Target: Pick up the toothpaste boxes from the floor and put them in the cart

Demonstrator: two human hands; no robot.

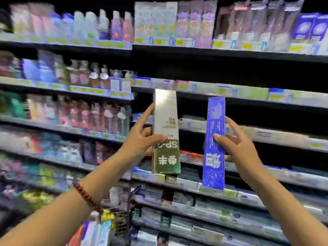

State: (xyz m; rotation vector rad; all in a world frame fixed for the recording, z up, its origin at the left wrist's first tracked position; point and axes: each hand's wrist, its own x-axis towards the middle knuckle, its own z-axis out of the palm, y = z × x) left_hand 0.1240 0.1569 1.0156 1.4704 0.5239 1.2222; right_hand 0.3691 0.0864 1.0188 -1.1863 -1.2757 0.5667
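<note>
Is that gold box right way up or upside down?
Upside down. The gold box, gripped on end by the left hand, shows its lettering inverted.

Dark, tiered shop shelves (230,54), edged with pale price strips, are seen packed with blurred bottles (92,25) at ten o'clock and boxed goods (308,27) at two o'clock.

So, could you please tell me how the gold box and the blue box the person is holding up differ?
The gold box, held in the left hand, is metallic gold and silver with large upside-down lettering; the blue box, in the right hand, is deep blue with pale print. The gold box looks wider and is held higher; the blue box looks narrower and reaches lower. Both are long cartons held upright before the shelves.
</note>
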